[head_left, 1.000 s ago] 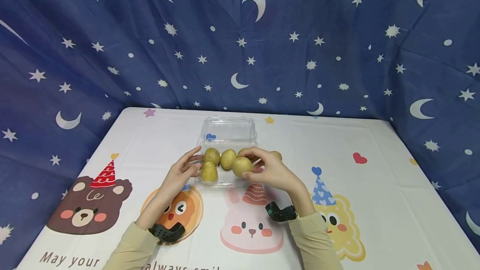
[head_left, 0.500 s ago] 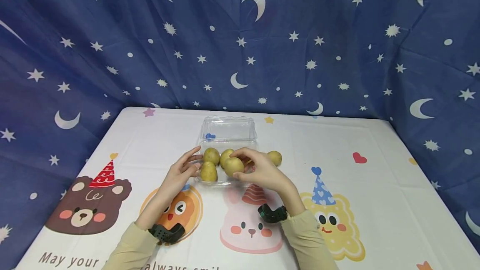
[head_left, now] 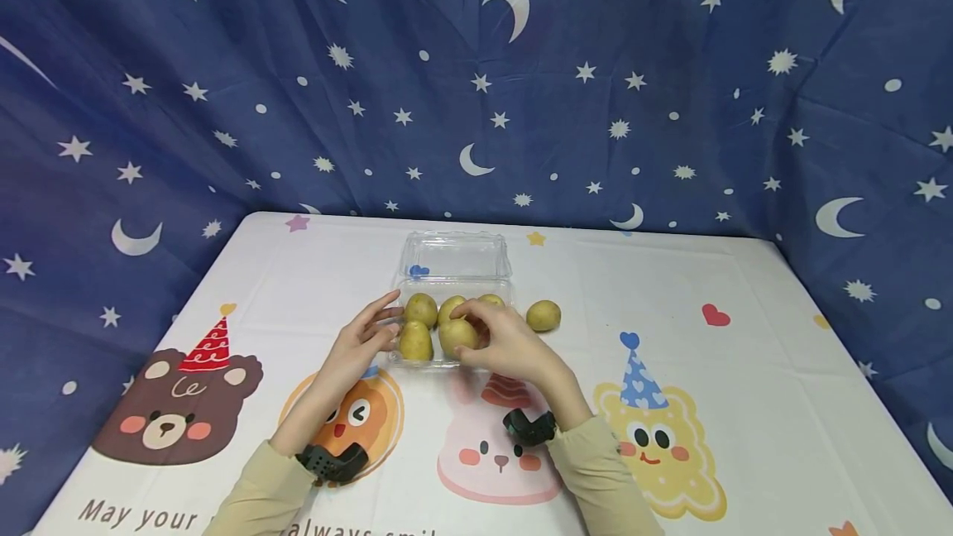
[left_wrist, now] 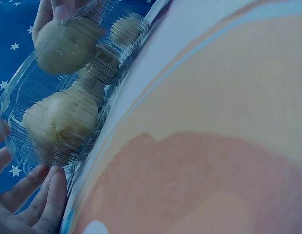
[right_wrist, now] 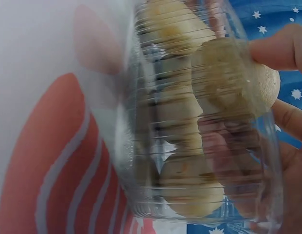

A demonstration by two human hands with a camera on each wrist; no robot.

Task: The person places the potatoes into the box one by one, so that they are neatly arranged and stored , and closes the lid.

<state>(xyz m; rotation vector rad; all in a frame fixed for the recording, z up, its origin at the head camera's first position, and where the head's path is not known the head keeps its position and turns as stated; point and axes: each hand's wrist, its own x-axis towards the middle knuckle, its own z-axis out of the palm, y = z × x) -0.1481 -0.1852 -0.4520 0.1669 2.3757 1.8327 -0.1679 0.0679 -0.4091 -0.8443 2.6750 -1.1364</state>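
Note:
A hinged clear plastic box (head_left: 428,365) lies with its lid (head_left: 456,253) folded back. My right hand (head_left: 514,347) grips a yellowish potato (head_left: 457,339) between thumb and fingers, low inside the box near its front wall. In the right wrist view the thumb (right_wrist: 282,48) presses on the held potato's top. More potatoes rest in the box, among them a front-left one (head_left: 415,342), a back-left one (head_left: 420,309) and a partly hidden back-right one (head_left: 492,299). My left hand (head_left: 361,341) touches the box's left end with extended fingers (left_wrist: 53,195).
One loose potato (head_left: 543,316) sits on the tablecloth (head_left: 633,279), right of the box. A printed bear, rabbit and other figures decorate the cloth. Behind the table hangs a dark blue curtain (head_left: 551,139) with moons and stars.
My right hand has carried its potato leftward and slightly down into the front of the box, uncovering the loose potato and the back-right one. The left hand stays in place.

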